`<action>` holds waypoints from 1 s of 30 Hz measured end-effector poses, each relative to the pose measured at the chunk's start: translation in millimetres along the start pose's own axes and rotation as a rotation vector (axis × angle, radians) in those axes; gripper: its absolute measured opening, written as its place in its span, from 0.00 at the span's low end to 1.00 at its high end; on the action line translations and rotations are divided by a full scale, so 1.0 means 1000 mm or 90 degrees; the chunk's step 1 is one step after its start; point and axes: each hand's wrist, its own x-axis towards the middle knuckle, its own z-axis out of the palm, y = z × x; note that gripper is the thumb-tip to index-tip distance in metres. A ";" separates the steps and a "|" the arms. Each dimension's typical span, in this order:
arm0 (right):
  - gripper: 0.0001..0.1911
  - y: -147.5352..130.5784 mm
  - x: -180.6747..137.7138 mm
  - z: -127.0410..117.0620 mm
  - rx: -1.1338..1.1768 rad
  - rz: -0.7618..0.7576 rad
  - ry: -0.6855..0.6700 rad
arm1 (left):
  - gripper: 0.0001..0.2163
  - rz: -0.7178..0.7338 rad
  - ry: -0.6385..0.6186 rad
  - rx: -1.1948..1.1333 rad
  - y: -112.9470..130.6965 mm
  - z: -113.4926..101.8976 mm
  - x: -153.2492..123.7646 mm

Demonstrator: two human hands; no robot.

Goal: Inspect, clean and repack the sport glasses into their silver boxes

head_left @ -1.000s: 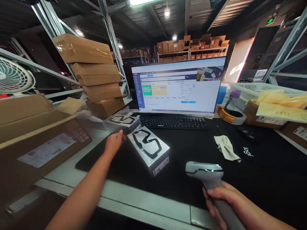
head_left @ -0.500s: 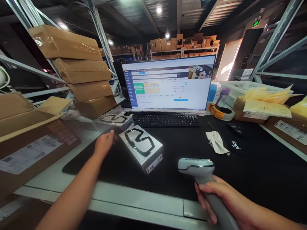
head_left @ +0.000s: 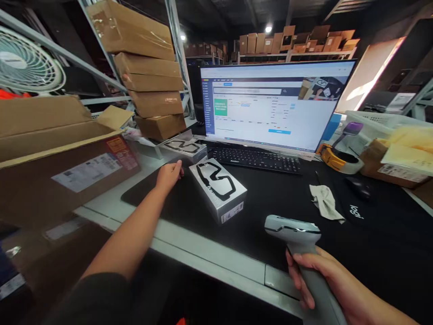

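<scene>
My right hand (head_left: pixel 313 273) is wrapped round the handle of a grey barcode scanner (head_left: pixel 292 230), held over the mat's front edge with its head upright. My left hand (head_left: pixel 169 176) rests at the mat's left part, fingers curled, and I see nothing in it. Just right of it, apart from the fingers, lies a silver-white retail box (head_left: pixel 219 189) with a black looped shape printed on top and a barcode label on its near end. Behind the left hand lies a second similar box (head_left: pixel 184 149), partly covered by clear plastic.
A monitor (head_left: pixel 257 108) and black keyboard (head_left: pixel 253 158) stand behind the boxes. To the right are a cloth (head_left: pixel 326 203), mouse (head_left: pixel 359 188) and yellow tape dispenser (head_left: pixel 338 159). An open carton (head_left: pixel 74 180) and stacked cartons (head_left: pixel 152 72) are on the left.
My view has turned to the left and tilted down, so the fan and more of the open carton show. Both hands keep their poses; the scanner stays in my right hand.
</scene>
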 end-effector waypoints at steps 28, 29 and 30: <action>0.22 -0.019 -0.053 -0.011 -0.153 -0.169 0.001 | 0.25 -0.028 -0.043 0.039 0.003 -0.006 0.001; 0.21 -0.031 -0.058 -0.015 -0.136 -0.233 0.059 | 0.25 -0.029 -0.045 0.039 0.002 -0.006 0.002; 0.19 -0.043 -0.063 -0.021 -0.122 -0.309 0.130 | 0.24 -0.030 -0.047 0.040 0.001 -0.005 0.003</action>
